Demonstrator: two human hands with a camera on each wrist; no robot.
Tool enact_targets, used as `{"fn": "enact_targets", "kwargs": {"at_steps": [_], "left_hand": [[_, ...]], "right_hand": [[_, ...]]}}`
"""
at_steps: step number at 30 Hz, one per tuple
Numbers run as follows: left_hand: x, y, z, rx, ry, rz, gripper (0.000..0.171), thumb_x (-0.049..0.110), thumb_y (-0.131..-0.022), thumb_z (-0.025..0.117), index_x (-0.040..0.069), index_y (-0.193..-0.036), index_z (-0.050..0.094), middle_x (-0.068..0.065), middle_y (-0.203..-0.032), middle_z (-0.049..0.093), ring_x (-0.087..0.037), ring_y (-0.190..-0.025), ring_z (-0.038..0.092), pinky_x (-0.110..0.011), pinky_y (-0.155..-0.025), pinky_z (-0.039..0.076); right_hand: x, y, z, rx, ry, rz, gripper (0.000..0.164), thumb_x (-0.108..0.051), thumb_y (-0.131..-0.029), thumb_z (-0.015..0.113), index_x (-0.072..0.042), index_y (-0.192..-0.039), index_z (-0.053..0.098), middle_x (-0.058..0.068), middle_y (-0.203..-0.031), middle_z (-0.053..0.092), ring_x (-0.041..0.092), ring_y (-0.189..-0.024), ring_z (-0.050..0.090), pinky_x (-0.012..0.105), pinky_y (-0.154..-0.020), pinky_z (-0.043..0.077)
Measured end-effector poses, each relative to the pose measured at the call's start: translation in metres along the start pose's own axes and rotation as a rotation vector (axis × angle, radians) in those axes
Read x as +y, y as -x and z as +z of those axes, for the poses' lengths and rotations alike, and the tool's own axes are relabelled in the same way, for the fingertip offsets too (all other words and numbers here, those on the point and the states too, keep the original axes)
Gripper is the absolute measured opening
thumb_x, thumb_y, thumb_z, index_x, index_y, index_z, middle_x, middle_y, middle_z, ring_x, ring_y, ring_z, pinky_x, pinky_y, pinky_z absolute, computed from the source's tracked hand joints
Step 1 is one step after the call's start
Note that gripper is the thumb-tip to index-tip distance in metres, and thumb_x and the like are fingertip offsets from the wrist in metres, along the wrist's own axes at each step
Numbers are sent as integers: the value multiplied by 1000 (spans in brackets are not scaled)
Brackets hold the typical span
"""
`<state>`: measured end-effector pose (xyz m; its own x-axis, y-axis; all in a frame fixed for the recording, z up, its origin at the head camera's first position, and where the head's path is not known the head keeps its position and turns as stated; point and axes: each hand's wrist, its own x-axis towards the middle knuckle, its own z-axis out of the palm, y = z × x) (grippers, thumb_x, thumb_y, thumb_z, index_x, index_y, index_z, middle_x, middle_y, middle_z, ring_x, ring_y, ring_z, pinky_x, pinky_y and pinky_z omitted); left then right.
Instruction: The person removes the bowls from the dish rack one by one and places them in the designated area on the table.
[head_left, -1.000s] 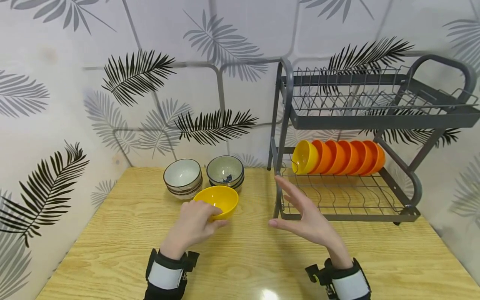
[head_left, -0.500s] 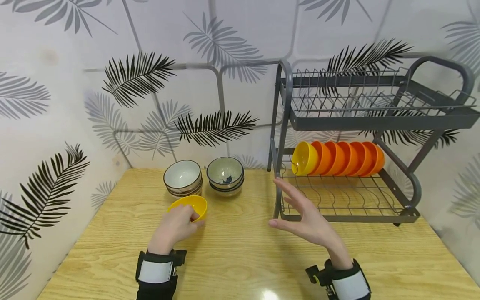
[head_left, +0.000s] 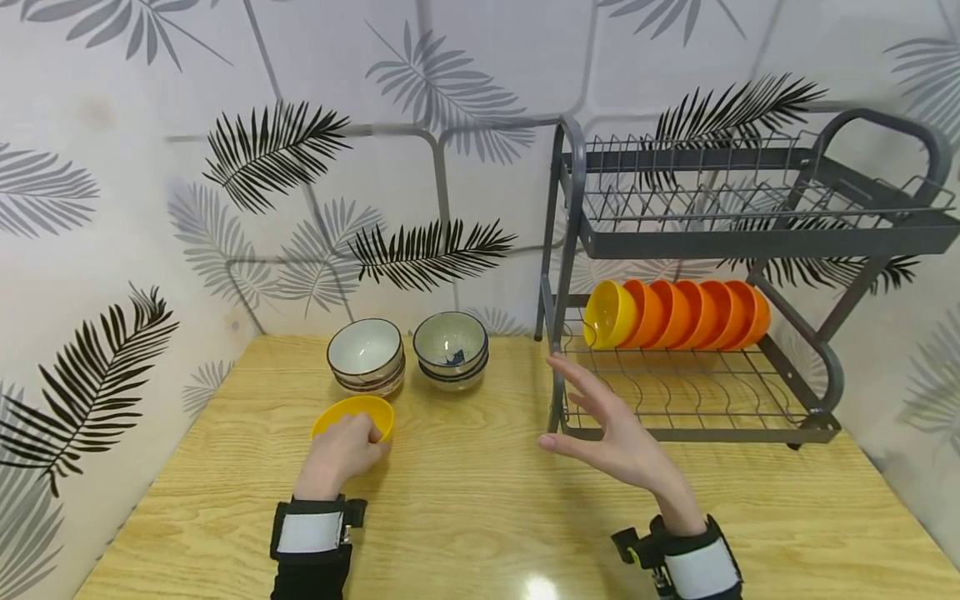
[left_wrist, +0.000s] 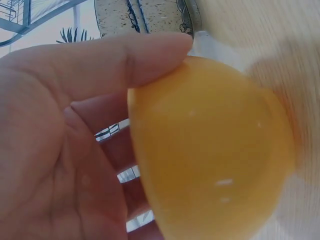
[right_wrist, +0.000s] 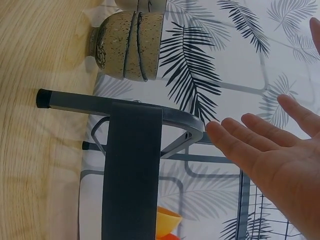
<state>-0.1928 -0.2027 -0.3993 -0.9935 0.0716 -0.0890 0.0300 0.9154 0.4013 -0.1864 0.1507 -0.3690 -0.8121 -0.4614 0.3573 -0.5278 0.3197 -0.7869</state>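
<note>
My left hand (head_left: 337, 457) pinches the near rim of a yellow bowl (head_left: 358, 407), thumb on the outside and fingers inside it. In the left wrist view the bowl's rounded side (left_wrist: 215, 150) fills the middle, close over the wooden table. Just behind it stands a stack of white bowls with dark rims (head_left: 365, 348); to the right of that is a stack of grey-green bowls (head_left: 450, 346). My right hand (head_left: 618, 442) holds nothing, its fingers spread and thumb apart, in front of the left post of the dish rack (head_left: 701, 435).
On the rack's lower tier, a yellow bowl (head_left: 609, 315) and several orange bowls (head_left: 742, 317) stand on edge in a row. The wire upper tier (head_left: 765, 244) overhangs them. A leaf-patterned wall (head_left: 465, 75) closes off the back of the wooden table (head_left: 480, 525).
My left hand has carried the yellow bowl leftward and down, from in front of the grey-green stack to in front of the white one. My right hand stays in place.
</note>
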Motion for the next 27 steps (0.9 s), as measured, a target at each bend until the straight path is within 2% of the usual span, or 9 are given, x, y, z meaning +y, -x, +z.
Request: {"fn": "enact_targets", "kwargs": {"at_steps": [5, 10, 13, 15, 16, 19, 21, 23, 27], "left_hand": [[-1, 0, 0, -10, -28, -36, 49, 15, -91, 67, 16, -52, 37, 5, -52, 28, -9, -49, 27, -22, -50, 18], [-1, 1, -1, -36, -31, -77, 45, 15, -88, 70, 15, -53, 42, 4, -53, 31, -11, -50, 32, -25, -53, 22], [0, 2, -2, -44, -30, -94, 30, 20, -86, 74, 10, -64, 57, 0, -60, 46, -15, -57, 42, -28, -56, 31], [2, 3, -4, -32, -37, -93, 21, 24, -85, 77, 4, -83, 69, -5, -75, 63, -17, -67, 52, -31, -60, 40], [5, 4, -6, -26, -33, -91, 26, 26, -85, 77, 2, -95, 72, -9, -84, 67, -19, -71, 54, -33, -62, 43], [16, 6, -9, 24, -41, -27, 46, 29, -87, 77, 0, -122, 69, -17, -117, 72, -24, -85, 64, -42, -70, 54], [26, 7, -9, 52, -30, 36, 48, 29, -88, 76, 0, -126, 67, -17, -122, 71, -28, -92, 68, -45, -75, 57], [37, 7, -6, 56, -5, 110, 49, 28, -90, 75, 0, -128, 66, -19, -129, 69, -34, -106, 69, -50, -89, 58], [54, 4, 8, -55, 53, 179, 52, 29, -94, 71, 2, -136, 60, -19, -137, 64, -38, -127, 60, -55, -107, 49]], "right_hand": [[0, 0, -1, 0, -3, -1, 83, -14, -87, 78, -15, -157, 33, 17, -166, 26, 43, -151, 29, 65, -116, 34], [0, 0, -1, -1, -3, 6, 83, -14, -88, 77, -15, -157, 33, 18, -166, 25, 44, -150, 31, 65, -116, 34], [1, 0, -1, -1, -3, 10, 82, -15, -88, 77, -15, -157, 33, 17, -166, 25, 44, -150, 31, 65, -116, 35], [1, 0, -1, 1, -4, 8, 82, -15, -88, 77, -15, -157, 33, 17, -166, 26, 44, -150, 31, 65, -116, 35], [1, 0, -1, 2, -5, 6, 82, -14, -88, 77, -15, -157, 33, 18, -166, 26, 43, -150, 31, 64, -116, 35], [2, 0, -2, 5, -10, -2, 82, -13, -88, 77, -16, -157, 33, 18, -166, 26, 43, -150, 30, 64, -116, 35], [3, 0, -2, 9, -11, -5, 81, -13, -88, 76, -15, -157, 33, 19, -166, 26, 43, -150, 30, 64, -116, 35], [3, 0, -2, 13, -11, -6, 80, -12, -89, 76, -13, -157, 33, 20, -165, 26, 43, -150, 30, 64, -116, 35], [4, -1, -3, 27, -7, 6, 78, -11, -89, 75, -7, -156, 33, 21, -164, 28, 44, -150, 30, 65, -116, 33]]}}
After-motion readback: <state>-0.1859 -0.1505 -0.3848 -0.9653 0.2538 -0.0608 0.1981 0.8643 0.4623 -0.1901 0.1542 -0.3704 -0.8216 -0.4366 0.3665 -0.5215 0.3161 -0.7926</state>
